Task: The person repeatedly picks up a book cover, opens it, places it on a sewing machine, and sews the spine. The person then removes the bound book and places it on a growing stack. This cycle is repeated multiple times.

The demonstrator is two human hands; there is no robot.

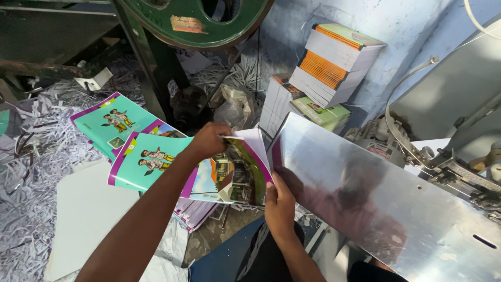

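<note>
Centre of the frame: left hand [209, 140] curled over the top edge of an open teal-and-purple illustrated booklet cover [182, 169], fingers pinching its white inner pages [251, 140]. Just below and to the right, right hand [279, 204] closed on the booklet's lower right corner, thumb on the picture side — right beside the slanted shiny metal plate [376, 203] filling the lower right. Left of centre, another teal booklet [112, 125] lying on white shredded paper trimmings [31, 156]. Upper middle, stacks of bound books with orange and green edges [331, 60] leaning against a pale blue wall [396, 21]. Top centre, a green metal wheel [193, 21].
</note>
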